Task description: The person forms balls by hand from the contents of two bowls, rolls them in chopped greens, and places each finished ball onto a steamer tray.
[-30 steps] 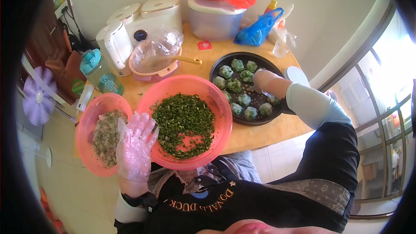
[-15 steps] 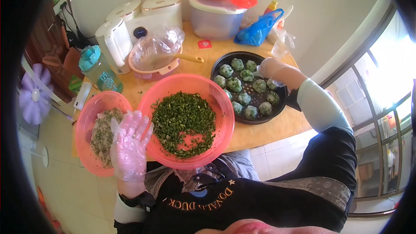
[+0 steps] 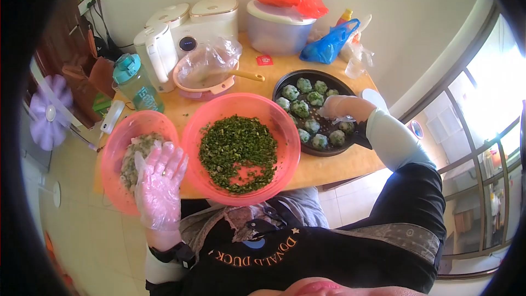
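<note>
My left hand (image 3: 160, 186), in a clear plastic glove, is open, palm up, its fingers spread over the edge of a small pink bowl (image 3: 112, 131). A pale, green-flecked mixture (image 3: 131, 167) lies in that bowl. To its right, a larger pink bowl (image 3: 287, 148) holds chopped greens (image 3: 238, 151). My right hand (image 3: 341, 107), also gloved, reaches down into a round dark steamer tray (image 3: 280, 85) with holes in its base. Its fingers are curled low among several green-and-white balls (image 3: 300, 108); what they hold, if anything, is hidden.
Behind the bowls stand a teal bottle (image 3: 139, 90), a white kettle (image 3: 157, 55), a white appliance (image 3: 211, 22) and a plastic-covered basin (image 3: 203, 74) with a yellow-handled utensil (image 3: 249, 75). A lidded tub (image 3: 279, 30) and blue bag (image 3: 326, 46) sit farther back. A purple fan (image 3: 51, 112) is at left.
My right hand has moved from the tray's far right rim in over its balls and lower. My left hand stays open, slightly lower and left. The whole view has shifted a little.
</note>
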